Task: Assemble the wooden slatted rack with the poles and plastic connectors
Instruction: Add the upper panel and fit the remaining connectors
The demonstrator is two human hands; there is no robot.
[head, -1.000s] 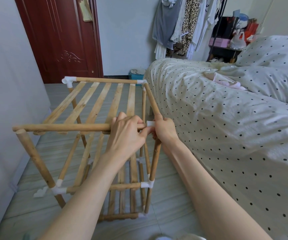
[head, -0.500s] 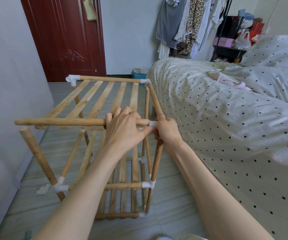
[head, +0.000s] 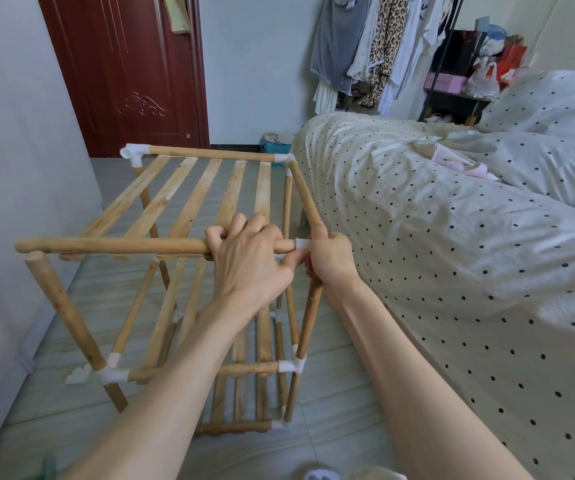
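Fingers of the left hand (head: 248, 258) curl over the horizontal front pole (head: 113, 245), whose free left end hangs just above the leaning upright pole (head: 64, 306) without joining it. At the pole's right end, the right hand (head: 331, 252) clasps the white plastic connector (head: 301, 243). Beneath both hands, the wooden slatted rack (head: 206, 199) stands on the floor (head: 334, 403), beside the polka-dot bed (head: 452, 237).

The left hand (head: 248, 258) wraps the front pole (head: 113, 245); the right hand (head: 331, 252) holds the white connector (head: 301, 243) just right of that grip. The pole's bare end lies far left, above an upright pole (head: 61, 306). Slats (head: 189, 199) stretch beyond the grip; the bed (head: 452, 254) lies right.
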